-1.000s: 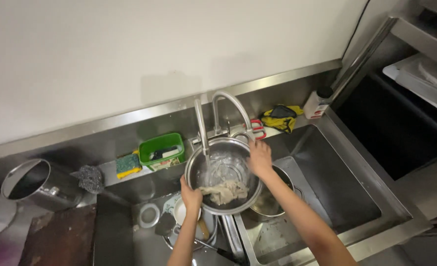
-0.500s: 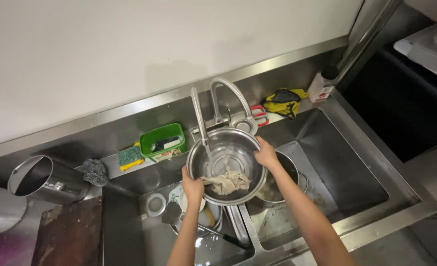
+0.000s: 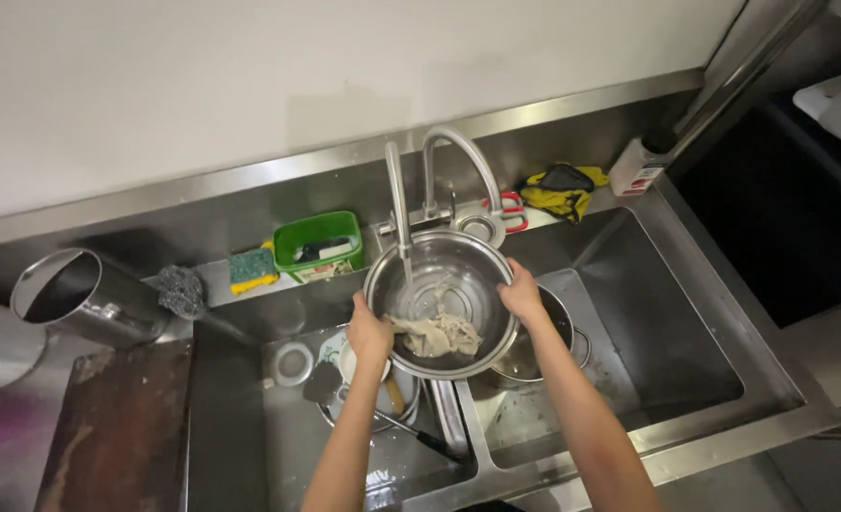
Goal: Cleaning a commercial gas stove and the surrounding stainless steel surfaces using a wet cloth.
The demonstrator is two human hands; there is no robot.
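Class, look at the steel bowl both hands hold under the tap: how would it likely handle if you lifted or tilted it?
The steel bowl looks thin-walled, so probably light, though its pale wet contents add some weight. Its wet, shiny rim may be slippery, which fits the left hand and right hand gripping opposite sides. Its rounded shape would likely rock if set down.

Kitchen: steel double sink [image 3: 695, 313], gooseneck tap [image 3: 458, 156], sponge [image 3: 252, 266] (scourer [image 3: 182, 289] beside), dirty pots

Silver bowl [image 3: 444, 284] holds pale beige scraps [image 3: 437, 334]; left of the steel tap [image 3: 458, 166], a green tub [image 3: 319, 244] and green-yellow sponge [image 3: 252, 267]; right, yellow-black gloves [image 3: 561, 189].
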